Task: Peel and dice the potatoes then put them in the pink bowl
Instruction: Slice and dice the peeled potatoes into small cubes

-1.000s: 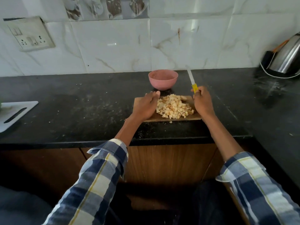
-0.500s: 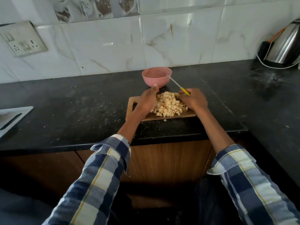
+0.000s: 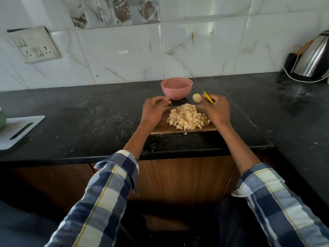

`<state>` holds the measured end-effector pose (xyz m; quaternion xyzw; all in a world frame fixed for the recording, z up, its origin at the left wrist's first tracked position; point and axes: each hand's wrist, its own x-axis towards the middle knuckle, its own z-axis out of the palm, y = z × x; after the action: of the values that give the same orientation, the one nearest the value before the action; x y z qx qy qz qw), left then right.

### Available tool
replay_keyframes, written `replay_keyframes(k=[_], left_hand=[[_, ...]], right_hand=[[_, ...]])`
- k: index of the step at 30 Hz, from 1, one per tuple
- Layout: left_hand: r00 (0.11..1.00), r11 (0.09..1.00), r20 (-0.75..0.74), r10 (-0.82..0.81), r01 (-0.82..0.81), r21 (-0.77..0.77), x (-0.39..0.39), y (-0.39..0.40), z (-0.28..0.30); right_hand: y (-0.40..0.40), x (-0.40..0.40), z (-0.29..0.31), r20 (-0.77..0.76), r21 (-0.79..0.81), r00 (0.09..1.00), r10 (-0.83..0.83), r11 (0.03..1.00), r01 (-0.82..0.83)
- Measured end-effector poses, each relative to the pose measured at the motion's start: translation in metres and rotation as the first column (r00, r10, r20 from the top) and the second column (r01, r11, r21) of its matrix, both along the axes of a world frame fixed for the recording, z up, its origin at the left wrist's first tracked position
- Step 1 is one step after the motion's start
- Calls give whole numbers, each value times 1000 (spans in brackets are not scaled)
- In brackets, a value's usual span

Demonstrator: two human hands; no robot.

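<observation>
Sleeves in blue check frame the bottom of the view, and both forearms reach forward to the wooden cutting board at the counter's near edge. Potato dice sit heaped on the middle of that board, with 1 stray cube just off its 6 o'clock edge, so the peeling and most of the dicing look done. The left hand hovers at the heap's 9 o'clock with its fingers loosely curled; it seems to hold nothing, though its fingertips lie close to the bowl's foot and I cannot tell whether they touch it. The right hand, at the heap's 2 o'clock, is curled round the yellow-handled knife, whose thin blade points away toward 11 o'clock, and its fingertips also pinch a pale round potato piece still uncut. Just beyond the board, at 12 o'clock from the heap, stands the pink bowl; what shows of its inside holds no dice. By my reading, 1 last piece remains to be diced, and the whole transfer into the bowl is still to come.
</observation>
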<state>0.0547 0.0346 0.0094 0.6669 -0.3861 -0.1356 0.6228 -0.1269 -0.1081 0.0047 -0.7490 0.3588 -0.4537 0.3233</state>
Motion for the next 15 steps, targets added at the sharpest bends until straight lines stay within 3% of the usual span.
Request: replay_keyframes(k=[3, 6, 12, 15], left_hand=[[999, 1000, -35, 7, -7, -16, 2, 11, 3], [994, 998, -91, -58, 58, 2, 6, 21, 4], [916, 972, -339, -214, 235, 21, 16, 35, -1], [852, 952, -436, -291, 303, -43, 27, 38, -5]], right_hand=[[20, 9, 13, -29, -100, 987, 156, 982, -158], [40, 23, 28, -161, -214, 962, 220, 944, -251], [59, 42, 35, -316, -180, 893, 320, 904, -388], [63, 42, 32, -371, -171, 874, 314, 902, -396]])
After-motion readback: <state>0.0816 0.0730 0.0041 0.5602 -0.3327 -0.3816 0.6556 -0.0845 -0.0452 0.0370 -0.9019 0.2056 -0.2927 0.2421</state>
